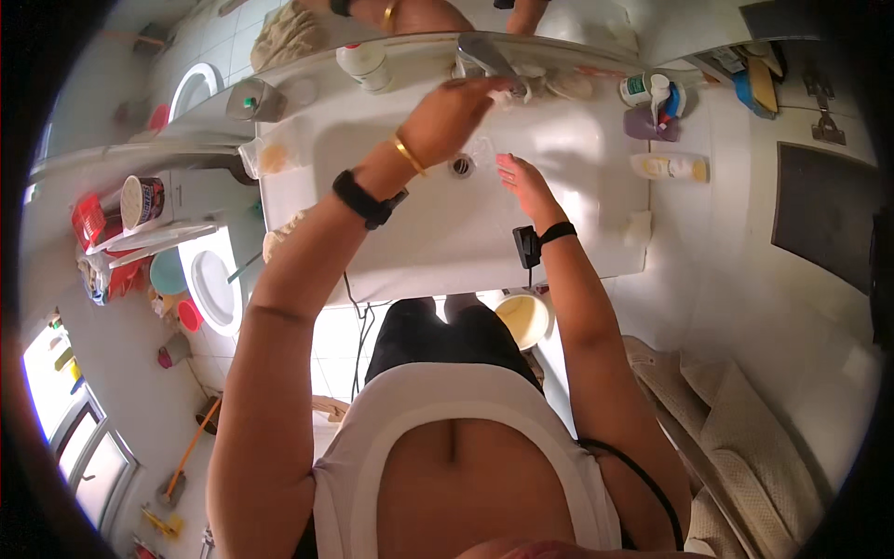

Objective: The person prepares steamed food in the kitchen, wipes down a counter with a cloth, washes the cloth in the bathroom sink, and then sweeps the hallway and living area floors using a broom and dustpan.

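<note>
My left hand (449, 121) reaches over the white sink (400, 219) with its fingers stretched toward the spout of the metal tap (486, 58). Its fingertips overlap the tap in view, and I cannot tell whether they touch it. Lower and to the right, my right hand (527, 184) hangs above the basin with its fingers extended and nothing in them. Between the two hands, near the drain (461, 167), shows a clear glint that looks like water.
Along the sink's back stand a white bottle (365, 67) and a clear green-topped dispenser (256, 101). At the right rim are a yellowish bottle (672, 168) and a purple container (649, 123). A mirror rises behind; a cream bucket (523, 320) stands below the sink.
</note>
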Demonstrator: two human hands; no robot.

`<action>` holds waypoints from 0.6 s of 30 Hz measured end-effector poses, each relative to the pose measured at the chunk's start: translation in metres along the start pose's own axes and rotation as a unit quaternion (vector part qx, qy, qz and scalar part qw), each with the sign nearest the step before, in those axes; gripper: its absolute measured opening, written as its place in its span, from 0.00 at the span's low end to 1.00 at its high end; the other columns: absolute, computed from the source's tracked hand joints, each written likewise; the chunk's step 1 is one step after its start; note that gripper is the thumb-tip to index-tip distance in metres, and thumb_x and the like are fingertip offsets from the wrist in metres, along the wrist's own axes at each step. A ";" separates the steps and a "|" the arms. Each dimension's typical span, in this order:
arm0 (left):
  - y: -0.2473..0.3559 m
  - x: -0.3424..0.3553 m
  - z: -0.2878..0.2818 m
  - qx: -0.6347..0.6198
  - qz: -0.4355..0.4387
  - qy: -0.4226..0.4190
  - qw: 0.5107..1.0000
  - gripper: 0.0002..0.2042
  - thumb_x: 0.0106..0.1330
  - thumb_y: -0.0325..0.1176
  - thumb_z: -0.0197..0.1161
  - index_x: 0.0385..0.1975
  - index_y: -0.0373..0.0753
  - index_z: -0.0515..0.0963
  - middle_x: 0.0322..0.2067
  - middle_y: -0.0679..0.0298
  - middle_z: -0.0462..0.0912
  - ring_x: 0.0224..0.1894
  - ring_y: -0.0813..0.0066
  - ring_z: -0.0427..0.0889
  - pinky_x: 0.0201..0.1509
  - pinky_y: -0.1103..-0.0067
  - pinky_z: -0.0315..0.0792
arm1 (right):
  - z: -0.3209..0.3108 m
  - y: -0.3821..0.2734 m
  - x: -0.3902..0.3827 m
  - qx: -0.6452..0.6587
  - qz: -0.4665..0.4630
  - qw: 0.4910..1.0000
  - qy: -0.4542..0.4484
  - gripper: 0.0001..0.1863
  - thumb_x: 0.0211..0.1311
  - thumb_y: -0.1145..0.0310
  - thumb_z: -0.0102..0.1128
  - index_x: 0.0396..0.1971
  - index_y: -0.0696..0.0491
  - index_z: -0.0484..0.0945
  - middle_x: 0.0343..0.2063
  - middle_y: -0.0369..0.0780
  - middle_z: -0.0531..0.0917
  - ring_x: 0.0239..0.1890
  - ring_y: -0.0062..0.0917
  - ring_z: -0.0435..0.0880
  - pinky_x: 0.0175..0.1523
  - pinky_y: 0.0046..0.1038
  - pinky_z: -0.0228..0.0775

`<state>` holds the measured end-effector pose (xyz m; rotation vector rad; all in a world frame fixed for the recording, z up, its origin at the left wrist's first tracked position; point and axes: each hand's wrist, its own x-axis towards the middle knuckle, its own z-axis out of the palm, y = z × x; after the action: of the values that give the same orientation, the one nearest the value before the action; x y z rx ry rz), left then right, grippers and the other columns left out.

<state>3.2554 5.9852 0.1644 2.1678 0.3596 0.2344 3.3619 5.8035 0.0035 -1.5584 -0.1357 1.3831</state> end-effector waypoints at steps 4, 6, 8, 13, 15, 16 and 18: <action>-0.040 -0.061 -0.025 0.065 -0.009 0.182 0.981 0.14 0.52 0.26 0.53 0.40 0.39 0.70 0.39 0.55 0.72 0.45 0.57 0.68 0.49 0.69 0.61 | 0.015 0.014 -0.011 -0.144 0.044 0.989 -0.009 0.26 0.54 0.54 0.48 0.48 0.56 0.65 0.48 0.39 0.69 0.50 0.28 0.65 0.53 0.28 0.56; -0.063 -0.110 -0.028 0.133 -0.090 0.184 0.970 0.14 0.52 0.27 0.54 0.40 0.39 0.70 0.39 0.56 0.72 0.44 0.56 0.67 0.49 0.69 0.60 | 0.015 0.030 -0.019 -0.176 0.050 0.983 -0.027 0.25 0.54 0.54 0.49 0.47 0.56 0.67 0.46 0.38 0.70 0.48 0.26 0.66 0.51 0.28 0.57; -0.075 -0.159 -0.027 0.169 -0.169 0.155 0.959 0.15 0.51 0.28 0.56 0.41 0.39 0.69 0.40 0.55 0.71 0.45 0.55 0.66 0.51 0.69 0.59 | 0.015 0.044 -0.027 -0.252 0.038 0.966 -0.037 0.21 0.56 0.56 0.48 0.43 0.56 0.70 0.42 0.38 0.74 0.45 0.23 0.69 0.49 0.26 0.60; -0.098 -0.281 -0.012 0.284 -0.312 0.111 0.900 0.28 0.47 0.31 0.59 0.51 0.46 0.61 0.54 0.57 0.57 0.57 0.52 0.53 0.56 0.58 0.50 | 0.028 0.061 -0.032 -0.312 0.034 0.948 -0.057 0.18 0.57 0.60 0.47 0.42 0.58 0.71 0.41 0.40 0.75 0.45 0.23 0.71 0.50 0.23 0.60; -0.097 -0.297 -0.004 0.330 -0.384 0.091 0.857 0.32 0.45 0.32 0.61 0.55 0.48 0.58 0.58 0.59 0.51 0.59 0.51 0.48 0.56 0.53 0.47 | 0.034 0.064 -0.031 -0.325 0.026 0.942 -0.077 0.19 0.57 0.60 0.48 0.42 0.58 0.70 0.41 0.41 0.75 0.45 0.24 0.71 0.49 0.23 0.60; -0.098 -0.302 -0.001 0.286 -0.390 0.103 0.869 0.35 0.44 0.32 0.62 0.56 0.50 0.55 0.59 0.60 0.48 0.60 0.51 0.46 0.55 0.50 0.45 | 0.038 0.065 -0.032 -0.326 0.027 0.942 -0.077 0.19 0.57 0.60 0.48 0.42 0.58 0.70 0.41 0.41 0.75 0.45 0.24 0.71 0.49 0.23 0.60; -0.104 -0.310 0.002 0.240 -0.395 0.116 0.879 0.38 0.43 0.32 0.62 0.58 0.52 0.52 0.60 0.61 0.44 0.61 0.50 0.44 0.54 0.46 0.44 | 0.046 0.065 -0.033 -0.348 -0.022 0.933 -0.087 0.20 0.55 0.57 0.48 0.40 0.58 0.72 0.38 0.44 0.76 0.42 0.31 0.74 0.45 0.29 0.65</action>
<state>2.9475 5.9359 0.0674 2.2584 1.5299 -0.0755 3.2816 5.7773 -0.0128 -1.9740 -0.8418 1.5237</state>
